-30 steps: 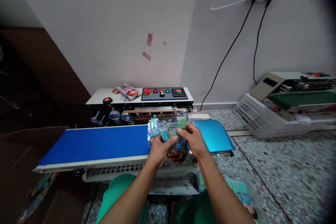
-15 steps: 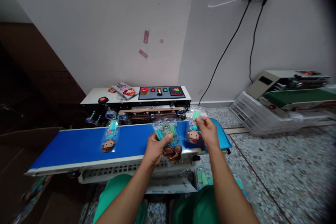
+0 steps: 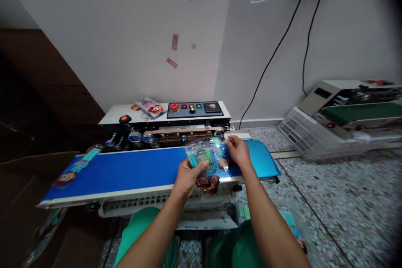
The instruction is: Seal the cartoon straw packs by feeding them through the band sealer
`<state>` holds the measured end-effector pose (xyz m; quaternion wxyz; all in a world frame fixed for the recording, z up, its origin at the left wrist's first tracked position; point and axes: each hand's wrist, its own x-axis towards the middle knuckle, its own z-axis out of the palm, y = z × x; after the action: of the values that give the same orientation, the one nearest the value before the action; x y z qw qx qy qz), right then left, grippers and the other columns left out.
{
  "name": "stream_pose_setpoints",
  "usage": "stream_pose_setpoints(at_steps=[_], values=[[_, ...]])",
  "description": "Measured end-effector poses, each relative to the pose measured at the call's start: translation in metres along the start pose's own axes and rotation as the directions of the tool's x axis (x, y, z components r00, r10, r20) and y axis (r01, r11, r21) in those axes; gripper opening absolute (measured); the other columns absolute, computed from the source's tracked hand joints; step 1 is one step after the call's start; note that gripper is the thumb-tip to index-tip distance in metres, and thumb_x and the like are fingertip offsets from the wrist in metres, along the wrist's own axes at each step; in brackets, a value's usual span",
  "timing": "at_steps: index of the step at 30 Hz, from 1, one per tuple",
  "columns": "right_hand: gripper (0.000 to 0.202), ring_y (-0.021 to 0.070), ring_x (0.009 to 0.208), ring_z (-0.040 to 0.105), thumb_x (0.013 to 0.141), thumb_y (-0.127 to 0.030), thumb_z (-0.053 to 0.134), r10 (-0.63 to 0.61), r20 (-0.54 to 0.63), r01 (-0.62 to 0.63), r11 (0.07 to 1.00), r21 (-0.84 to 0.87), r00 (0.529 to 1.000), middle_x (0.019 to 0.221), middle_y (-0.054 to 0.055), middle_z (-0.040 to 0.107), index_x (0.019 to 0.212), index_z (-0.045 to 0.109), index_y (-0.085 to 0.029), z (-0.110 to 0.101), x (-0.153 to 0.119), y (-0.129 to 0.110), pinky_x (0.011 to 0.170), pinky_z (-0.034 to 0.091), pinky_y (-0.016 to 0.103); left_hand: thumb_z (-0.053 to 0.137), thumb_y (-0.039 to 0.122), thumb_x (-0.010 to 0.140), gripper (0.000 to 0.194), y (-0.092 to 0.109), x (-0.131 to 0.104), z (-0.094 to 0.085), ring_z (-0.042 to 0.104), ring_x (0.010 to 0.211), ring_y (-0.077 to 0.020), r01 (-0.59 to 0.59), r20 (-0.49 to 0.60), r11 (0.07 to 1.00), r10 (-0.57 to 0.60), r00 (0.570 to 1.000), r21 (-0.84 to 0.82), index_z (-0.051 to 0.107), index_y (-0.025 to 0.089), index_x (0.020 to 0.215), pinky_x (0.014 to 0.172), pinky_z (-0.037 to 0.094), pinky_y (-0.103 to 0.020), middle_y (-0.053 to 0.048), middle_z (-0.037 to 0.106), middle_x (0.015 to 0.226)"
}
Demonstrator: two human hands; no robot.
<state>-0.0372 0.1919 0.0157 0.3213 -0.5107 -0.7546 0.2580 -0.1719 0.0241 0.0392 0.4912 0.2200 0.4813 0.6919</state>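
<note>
My left hand is closed round a fanned stack of clear plastic packets, thumb on top. Green and blue sticks and cartoon faces show inside them. Just right of the stack, my right hand pinches the edge of a single packet, upright at the sealing machine's intake end; its left side overlaps the stack. Both hands are above the blue conveyor belt. Another packet lies tilted at the belt's far left end. Behind the belt stands the band sealing machine with a lit display.
A printed packet rests on the machine's top. Several packets lie low by my right knee. An open cardboard box stands at left. On the right, a white plastic crate sits beside a second machine with a green belt.
The packet on the belt has travelled left to the belt's end and turned at a slant. My right hand has moved left with its packet, close against the stack and the machine.
</note>
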Motion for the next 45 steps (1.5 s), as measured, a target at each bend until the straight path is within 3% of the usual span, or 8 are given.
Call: stream_pose_setpoints(at_steps=[7, 13, 18, 25, 29, 33, 39, 45], values=[[0.035, 0.0199, 0.085, 0.063, 0.084, -0.047, 0.054, -0.232, 0.286, 0.009, 0.791, 0.612, 0.93, 0.091, 0.003, 0.071, 0.101, 0.07, -0.021, -0.013, -0.046, -0.048, 0.079, 0.048, 0.033, 0.08, 0.028, 0.062, 0.034, 0.003, 0.0, 0.003, 0.067, 0.072, -0.0172, -0.032, -0.013, 0.999, 0.032, 0.999, -0.008, 0.069, 0.013, 0.091, 0.072, 0.052, -0.029, -0.006, 0.074, 0.087], [0.026, 0.0184, 0.083, 0.061, 0.077, -0.042, 0.065, -0.194, 0.265, -0.038, 0.735, 0.677, 0.945, 0.087, 0.001, 0.07, 0.092, 0.072, -0.022, -0.006, -0.059, -0.054, 0.076, 0.047, 0.03, 0.08, 0.03, 0.061, 0.04, 0.003, 0.0, 0.004, 0.068, 0.079, -0.0207, -0.041, -0.03, 0.998, 0.039, 0.999, -0.042, 0.068, 0.013, 0.096, 0.077, 0.052, -0.032, -0.008, 0.074, 0.091], [0.027, 0.0137, 0.072, 0.054, 0.083, -0.044, 0.056, -0.046, -0.011, 0.042, 0.749, 0.661, 0.999, 0.078, 0.0, 0.063, 0.086, 0.066, -0.02, -0.005, -0.054, -0.049, 0.065, 0.043, 0.023, 0.079, 0.03, 0.062, 0.041, 0.003, 0.001, 0.002, 0.069, 0.081, -0.023, -0.039, -0.042, 0.997, 0.036, 0.998, -0.062, 0.067, 0.012, 0.097, 0.078, 0.052, -0.036, -0.01, 0.073, 0.092], [0.034, 0.0163, 0.062, 0.051, 0.088, -0.041, 0.042, 0.048, -0.2, -0.042, 0.999, 0.032, 0.979, 0.07, 0.005, 0.061, 0.085, 0.064, -0.016, -0.034, -0.018, 0.011, 0.058, 0.034, 0.026, 0.082, 0.03, 0.058, 0.047, 0.009, 0.0, 0.001, 0.069, 0.074, -0.0222, 0.011, -0.075, 0.998, -0.015, 0.997, -0.054, 0.061, 0.014, 0.097, 0.069, 0.054, -0.034, -0.009, 0.073, 0.091], [0.033, 0.0213, 0.067, 0.057, 0.088, -0.033, 0.04, 0.108, -0.148, -0.15, 0.937, -0.314, 0.983, 0.075, 0.012, 0.066, 0.093, 0.067, -0.014, -0.029, -0.005, 0.022, 0.058, 0.031, 0.029, 0.083, 0.029, 0.055, 0.043, 0.009, 0.0, 0.002, 0.065, 0.065, -0.0164, 0.001, -0.08, 1.0, -0.001, 0.997, 0.003, 0.064, 0.013, 0.09, 0.062, 0.052, -0.027, -0.004, 0.071, 0.078], [0.033, 0.024, 0.073, 0.061, 0.09, -0.032, 0.038, 0.159, -0.103, -0.186, 0.909, -0.373, 0.982, 0.079, 0.014, 0.068, 0.097, 0.066, -0.014, -0.009, 0.001, 0.009, 0.06, 0.034, 0.03, 0.083, 0.028, 0.055, 0.042, 0.006, 0.0, 0.001, 0.064, 0.065, -0.0157, 0.015, -0.054, 1.0, -0.014, 0.998, 0.002, 0.065, 0.013, 0.09, 0.063, 0.051, -0.027, -0.004, 0.072, 0.08], [0.041, 0.0237, 0.087, 0.061, 0.087, -0.042, 0.046, 0.007, -0.068, -0.007, 1.0, -0.003, 0.998, 0.096, 0.014, 0.068, 0.111, 0.061, -0.013, 0.003, -0.012, -0.022, 0.078, 0.043, 0.033, 0.083, 0.029, 0.055, 0.044, 0.006, -0.001, 0.002, 0.067, 0.072, -0.0186, 0.002, -0.052, 1.0, -0.002, 0.999, -0.009, 0.066, 0.013, 0.092, 0.069, 0.052, -0.03, -0.006, 0.073, 0.087], [0.029, 0.0192, 0.101, 0.058, 0.082, -0.046, 0.057, -0.275, 0.349, 0.001, 0.788, 0.616, 0.896, 0.105, 0.003, 0.067, 0.096, 0.07, -0.025, -0.007, -0.055, -0.058, 0.089, 0.044, 0.032, 0.081, 0.027, 0.059, 0.045, 0.008, -0.001, 0.003, 0.067, 0.079, -0.02, -0.053, -0.035, 0.997, 0.051, 0.998, -0.049, 0.065, 0.013, 0.098, 0.076, 0.051, -0.031, -0.008, 0.073, 0.094]])
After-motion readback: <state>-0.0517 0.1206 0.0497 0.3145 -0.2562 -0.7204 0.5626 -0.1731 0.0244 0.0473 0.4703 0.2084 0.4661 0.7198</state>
